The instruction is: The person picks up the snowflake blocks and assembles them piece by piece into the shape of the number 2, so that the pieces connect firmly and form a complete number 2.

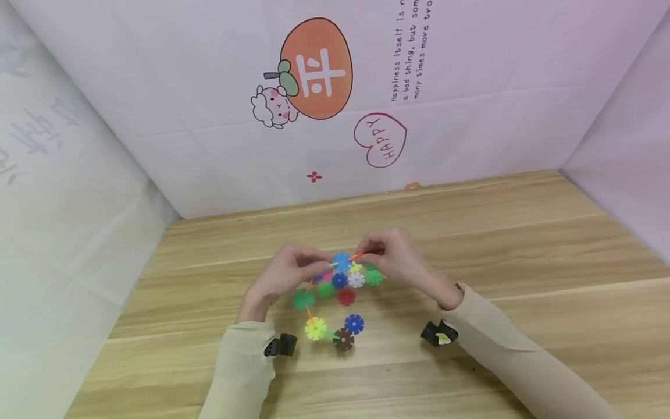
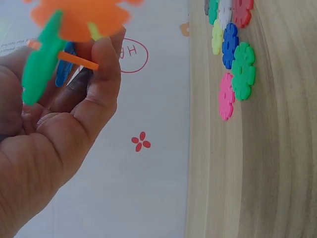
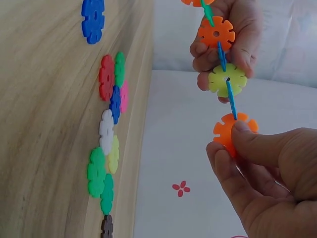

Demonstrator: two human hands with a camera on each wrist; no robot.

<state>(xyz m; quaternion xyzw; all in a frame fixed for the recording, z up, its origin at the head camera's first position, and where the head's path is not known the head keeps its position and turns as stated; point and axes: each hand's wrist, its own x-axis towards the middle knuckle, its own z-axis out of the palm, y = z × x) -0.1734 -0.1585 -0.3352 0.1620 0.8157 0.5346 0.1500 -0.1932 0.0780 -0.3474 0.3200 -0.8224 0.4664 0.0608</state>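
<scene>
A chain of notched plastic discs, slotted into one another at right angles, runs between the hands. My right hand (image 1: 392, 253) pinches an orange disc (image 3: 225, 131) at its end between thumb and fingertips. A blue disc (image 1: 342, 262) joins that one to a yellow disc (image 3: 228, 79), which my left hand (image 1: 285, 273) holds in its fingers. From the left hand the chain hangs down toward me, through a green disc (image 1: 303, 299) and another yellow disc (image 1: 315, 329) to a brown disc (image 1: 344, 339). In the left wrist view part of it blurs before the palm.
Loose notched discs lie flat on the wooden table (image 1: 502, 233) below the hands, among them a white disc (image 3: 106, 131), a red disc (image 3: 106, 78) and a pink disc (image 2: 227, 96). One blue disc (image 1: 353, 323) lies closer to me. A printed white cloth (image 1: 209, 87) stands behind the table.
</scene>
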